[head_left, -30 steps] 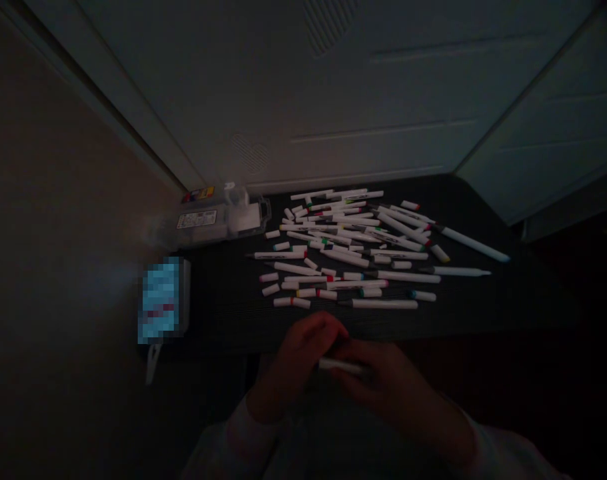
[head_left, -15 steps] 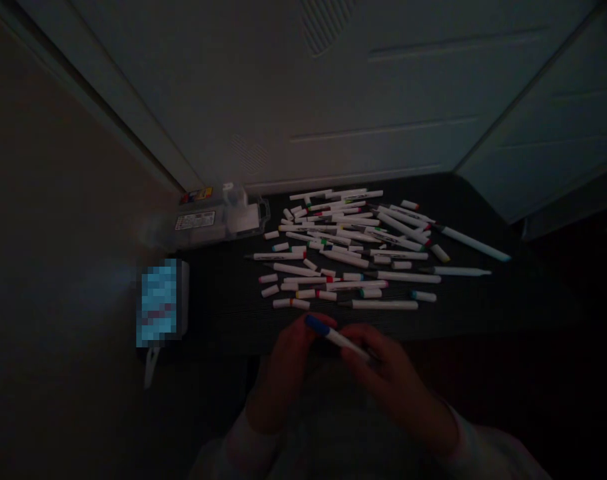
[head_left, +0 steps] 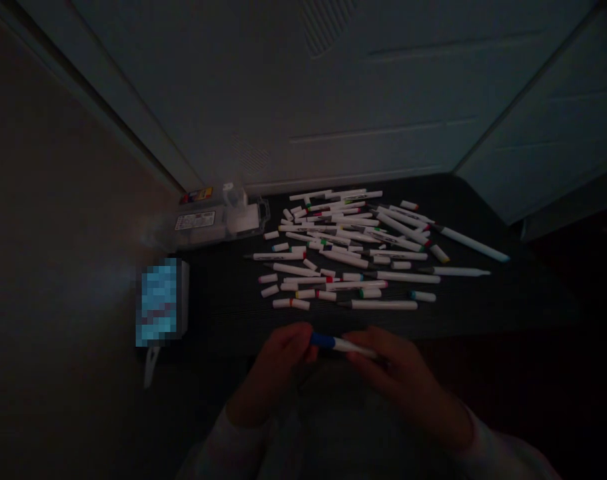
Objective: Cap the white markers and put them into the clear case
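A blue-ended marker [head_left: 352, 346] is held level between the two hands at the middle of the table's front edge; whether it lies over the table [head_left: 503, 303] or just in front of it, I cannot tell. The left hand [head_left: 283, 353] has its grip closed on the blue end, thumb and fingers pinched together, while the right hand [head_left: 400, 363] has its grip closed around the white barrel, the far end partly hidden by the fingers. Behind the hands, loose white markers [head_left: 357, 285] and short coloured-ended caps [head_left: 371, 293] lie scattered from the front edge to the back, some crossing one another. A long marker with a blue tip [head_left: 476, 243] slants toward the right edge. At the back left corner sits a clear plastic case [head_left: 206, 235] with a printed label [head_left: 195, 220]. Near the front left corner stands a device with a blurred bright screen [head_left: 159, 302], a pale strap [head_left: 152, 367] hanging below it. White panelling [head_left: 263, 87] rises behind the back edge.
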